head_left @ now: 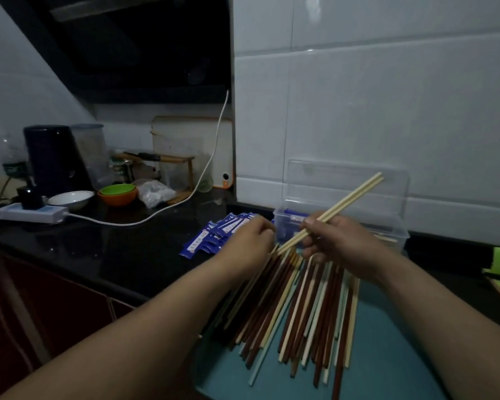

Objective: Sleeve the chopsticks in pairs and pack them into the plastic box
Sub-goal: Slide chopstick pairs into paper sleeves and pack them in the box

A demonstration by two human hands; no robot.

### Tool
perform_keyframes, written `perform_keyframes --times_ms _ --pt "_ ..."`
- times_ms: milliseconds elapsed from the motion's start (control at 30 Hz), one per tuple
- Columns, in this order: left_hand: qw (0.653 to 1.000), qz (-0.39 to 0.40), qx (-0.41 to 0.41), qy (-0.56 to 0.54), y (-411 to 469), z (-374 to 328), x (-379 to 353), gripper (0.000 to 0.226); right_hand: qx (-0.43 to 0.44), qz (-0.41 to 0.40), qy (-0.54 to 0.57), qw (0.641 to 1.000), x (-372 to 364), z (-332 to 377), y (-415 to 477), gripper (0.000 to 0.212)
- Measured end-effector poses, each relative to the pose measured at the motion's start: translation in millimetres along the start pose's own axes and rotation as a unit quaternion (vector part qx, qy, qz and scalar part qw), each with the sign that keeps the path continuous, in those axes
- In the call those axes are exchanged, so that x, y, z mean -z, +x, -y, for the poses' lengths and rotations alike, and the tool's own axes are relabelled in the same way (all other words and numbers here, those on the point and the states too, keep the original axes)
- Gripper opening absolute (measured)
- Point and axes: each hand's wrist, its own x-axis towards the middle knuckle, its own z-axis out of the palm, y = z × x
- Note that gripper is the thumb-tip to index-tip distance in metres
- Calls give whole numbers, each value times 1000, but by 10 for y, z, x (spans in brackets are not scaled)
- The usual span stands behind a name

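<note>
Sleeving step | right hand [338, 241] grips pale chopstick pair [355, 194] | left hand [251, 241] at blue sleeves [214, 235], grasp unclear | next: align tips with sleeve mouth

Pale chopstick pair [350, 198] in right hand [339, 241]

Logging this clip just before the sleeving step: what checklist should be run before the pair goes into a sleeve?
1. Right hand has a grip on the pale chopstick pair: ok.
2. The two sticks match in colour: ok.
3. Far ends level: ok; near ends: cannot tell.
4. Left hand has one sleeve separated from the blue sleeves: cannot tell.
5. Plastic box lid open: ok.
6. Room left in the box: cannot tell, the hands cover it.
</note>
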Motion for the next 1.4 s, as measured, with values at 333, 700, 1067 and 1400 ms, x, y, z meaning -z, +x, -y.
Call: perform_keyframes --times_ms 333,700,1067,1400 --pt "919 9 72 389 107 657 510 33 13 -40 -29 999 37 -162 3 26" --pt "935 -36 17 352 132 626 513 17 -4 -28 -57 998 59 0 145 27" --pt "939 17 -218 265 378 162 -91 21 78 -158 4 984 275 -98 64 25" --pt "923 4 -309 231 683 323 -98 33 127 -187 -9 974 268 -50 88 26"
